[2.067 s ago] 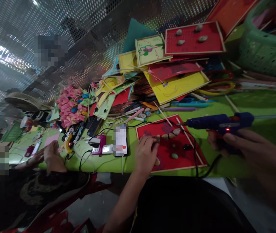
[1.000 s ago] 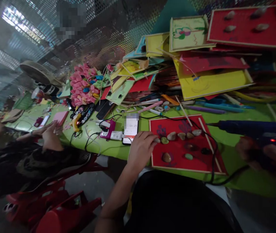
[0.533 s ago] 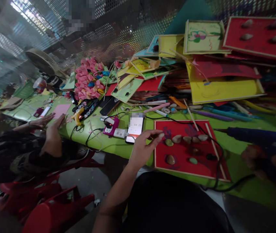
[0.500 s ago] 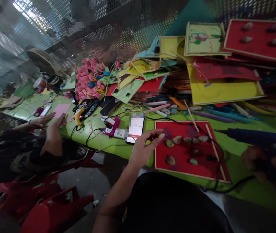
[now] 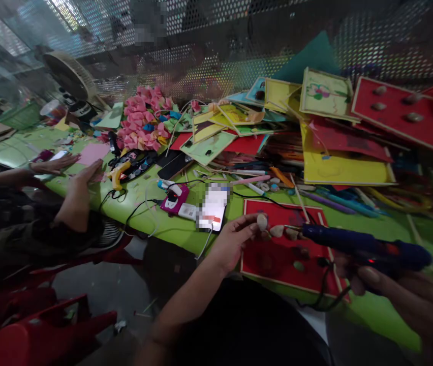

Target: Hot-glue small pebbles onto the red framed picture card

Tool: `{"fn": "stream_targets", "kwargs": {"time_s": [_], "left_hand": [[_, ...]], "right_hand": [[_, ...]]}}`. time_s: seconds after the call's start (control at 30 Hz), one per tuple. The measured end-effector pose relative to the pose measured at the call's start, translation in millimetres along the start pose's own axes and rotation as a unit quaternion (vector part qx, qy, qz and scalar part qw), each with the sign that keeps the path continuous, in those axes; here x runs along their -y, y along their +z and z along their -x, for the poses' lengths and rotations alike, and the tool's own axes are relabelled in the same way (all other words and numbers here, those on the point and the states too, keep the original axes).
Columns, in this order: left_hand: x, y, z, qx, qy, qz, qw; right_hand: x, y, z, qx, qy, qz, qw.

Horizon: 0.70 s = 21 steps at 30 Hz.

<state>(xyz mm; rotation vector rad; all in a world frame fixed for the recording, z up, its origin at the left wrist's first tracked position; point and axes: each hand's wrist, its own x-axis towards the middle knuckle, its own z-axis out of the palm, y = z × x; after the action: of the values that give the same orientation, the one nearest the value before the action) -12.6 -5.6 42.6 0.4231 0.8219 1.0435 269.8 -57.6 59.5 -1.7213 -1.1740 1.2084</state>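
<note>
My left hand (image 5: 235, 241) pinches a small pale pebble (image 5: 262, 222) upright between thumb and fingertips, over the left part of a red board (image 5: 266, 269) edged with thin wooden sticks. My right hand (image 5: 376, 279) grips a dark blue hot glue gun (image 5: 361, 244) with a small red light on it. Its nozzle points left over the board, a short way from the held pebble. Under the nozzle sits a row of pebbles, partly covered by the gun. Lower on the board lie a greenish pebble (image 5: 298, 266) and a dark one (image 5: 322, 262).
A lit phone (image 5: 214, 206) and a purple power adapter (image 5: 174, 199) with cables lie left of the board. Behind are framed colored cards (image 5: 346, 162), pens and pink paper pieces (image 5: 144, 119). At left, another person's hands (image 5: 81, 178) rest near pink paper (image 5: 92, 152).
The glue gun has swung left from beyond the board's right edge to over the pebbles. My left hand now holds up a pebble; its fingertips looked bare before. The view has shifted slightly.
</note>
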Motion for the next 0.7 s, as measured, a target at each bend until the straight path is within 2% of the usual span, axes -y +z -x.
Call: {"fn": "stream_targets", "kwargs": {"time_s": [0.1,0.23,0.7], "left_hand": [[3.0,-2.9,-1.7,-0.004,-0.011,0.016,1.0],[5.4,-6.5,-3.6,-0.001,-0.02,0.037,0.999],[9.2,-15.1,-8.0,0.011,-0.032,0.073,0.997]], "right_hand": [[25.6,14.2,-4.9,0.068,-0.007,-0.007,0.998],[42.6,27.0,-8.3,0.068,-0.024,0.022,0.997],[22.6,25.0,-15.3,0.093,-0.04,0.064,0.993]]}}
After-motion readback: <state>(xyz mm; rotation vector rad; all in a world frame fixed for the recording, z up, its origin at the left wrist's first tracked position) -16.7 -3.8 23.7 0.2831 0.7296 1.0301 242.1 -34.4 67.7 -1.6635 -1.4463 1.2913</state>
